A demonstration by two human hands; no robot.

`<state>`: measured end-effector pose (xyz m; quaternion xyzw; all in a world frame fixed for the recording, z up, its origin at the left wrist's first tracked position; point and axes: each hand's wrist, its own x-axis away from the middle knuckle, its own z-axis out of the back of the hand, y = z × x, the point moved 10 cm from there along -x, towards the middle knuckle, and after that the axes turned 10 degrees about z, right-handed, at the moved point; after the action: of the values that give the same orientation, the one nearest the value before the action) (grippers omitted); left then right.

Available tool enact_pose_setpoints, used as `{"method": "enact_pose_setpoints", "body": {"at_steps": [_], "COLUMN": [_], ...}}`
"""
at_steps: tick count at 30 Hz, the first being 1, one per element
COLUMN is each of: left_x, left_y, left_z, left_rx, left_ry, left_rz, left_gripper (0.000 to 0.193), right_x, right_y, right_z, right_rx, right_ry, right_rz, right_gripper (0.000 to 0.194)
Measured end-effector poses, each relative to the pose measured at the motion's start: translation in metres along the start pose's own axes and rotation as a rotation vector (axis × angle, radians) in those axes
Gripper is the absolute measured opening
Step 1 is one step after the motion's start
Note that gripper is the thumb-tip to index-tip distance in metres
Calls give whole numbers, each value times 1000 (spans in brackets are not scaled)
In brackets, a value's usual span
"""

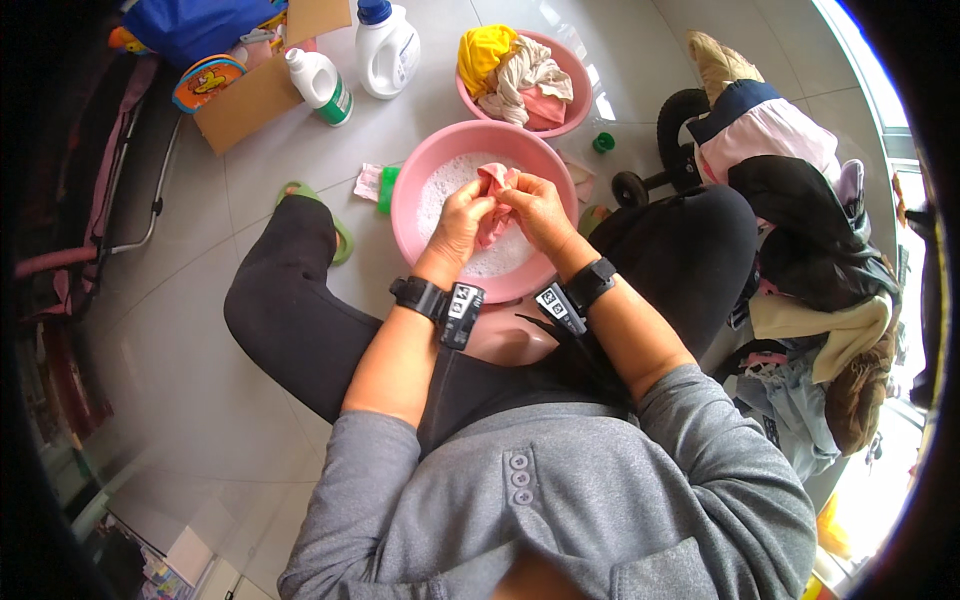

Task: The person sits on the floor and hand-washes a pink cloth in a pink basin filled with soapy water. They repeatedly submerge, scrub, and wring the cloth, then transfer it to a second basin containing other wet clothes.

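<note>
A pink plastic basin [409,199] of sudsy water stands on the floor between my knees. Over it, a wet pink cloth [495,221] is pinched between both hands. My left hand [459,217] grips its left side, and my right hand [538,210] holds its upper right part, with the fingertips of both hands close together. The lower end of the cloth hangs at the suds; whether it dips into the water I cannot tell. Just beyond stands a second pink basin [581,97] holding yellow, beige and coral cloths [529,75].
A green-labelled white bottle [321,86] and a blue-capped white jug [386,52] stand near an open cardboard box [247,112]. A green soap bar [388,189] lies left of the basin, a green cap [603,142] to its right. Piled clothes [795,225] and black wheels [630,189] are at right.
</note>
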<state>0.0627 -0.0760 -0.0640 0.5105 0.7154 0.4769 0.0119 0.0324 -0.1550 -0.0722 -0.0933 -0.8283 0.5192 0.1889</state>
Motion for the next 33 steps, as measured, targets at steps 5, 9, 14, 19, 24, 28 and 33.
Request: {"method": "enact_pose_setpoints", "body": {"at_steps": [5, 9, 14, 19, 24, 28, 33], "left_x": [10, 5, -10, -4, 9, 11, 10], "left_y": [13, 5, -1, 31, 37, 39, 52], "left_z": [-19, -7, 50, 51, 5, 13, 23], "left_rx": [293, 404, 419, 112, 30, 60, -253], "left_ry": [-172, -132, 104, 38, -193, -64, 83], "left_rz": [8, 1, -87, -182, -58, -43, -227], "left_gripper": [32, 30, 24, 19, 26, 24, 28], "right_x": [2, 6, 8, 0, 1, 15, 6], "right_y": [-5, -4, 0, -7, -5, -5, -21], "right_z": [-10, -19, -7, 42, -4, -22, -10], "right_rx": [47, 114, 163, 209, 53, 201, 207], "right_ry": [-123, -189, -92, 223, -202, -308, -142], "right_rz": [-4, -20, -65, -69, -98, -157, -2], "right_gripper": [6, 4, 6, 14, 23, 24, 22]}}
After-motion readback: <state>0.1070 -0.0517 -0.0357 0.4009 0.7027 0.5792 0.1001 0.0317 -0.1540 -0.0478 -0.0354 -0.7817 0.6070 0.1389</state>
